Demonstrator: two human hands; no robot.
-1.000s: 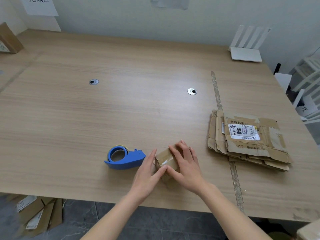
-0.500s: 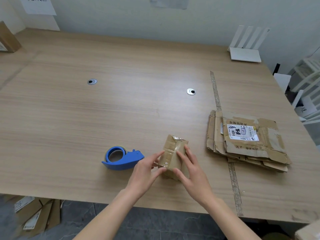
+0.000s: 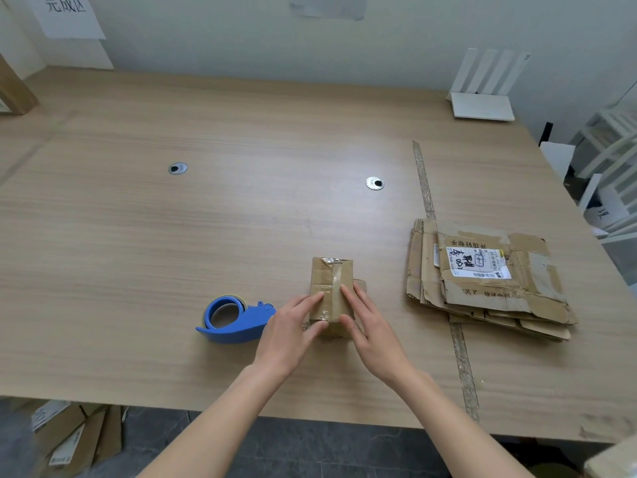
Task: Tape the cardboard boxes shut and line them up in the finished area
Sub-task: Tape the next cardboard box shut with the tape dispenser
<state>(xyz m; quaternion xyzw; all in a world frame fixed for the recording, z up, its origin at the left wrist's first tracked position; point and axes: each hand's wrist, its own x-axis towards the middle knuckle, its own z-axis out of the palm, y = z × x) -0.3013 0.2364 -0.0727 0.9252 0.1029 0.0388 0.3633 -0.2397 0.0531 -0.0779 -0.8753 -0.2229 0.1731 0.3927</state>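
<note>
A small brown cardboard box (image 3: 331, 274) stands on the wooden table (image 3: 241, 219) near its front edge, with a strip of clear tape running along its top face. My left hand (image 3: 289, 331) and my right hand (image 3: 370, 334) hold its near end, fingers on the top beside the tape and thumbs against the near face. A blue tape dispenser (image 3: 234, 319) lies just left of my left hand. A stack of flattened cardboard boxes (image 3: 482, 277) lies to the right.
A tape line (image 3: 425, 188) runs front to back across the table, under the flattened stack. A white router (image 3: 482, 98) stands at the back right, a brown box (image 3: 13, 91) at the far left edge, with a paper sign (image 3: 65, 12) on the wall. More cardboard (image 3: 69, 439) lies on the floor.
The box was low under both hands; they tipped it up and turned it. It now stands squared to me with the taped face up.
</note>
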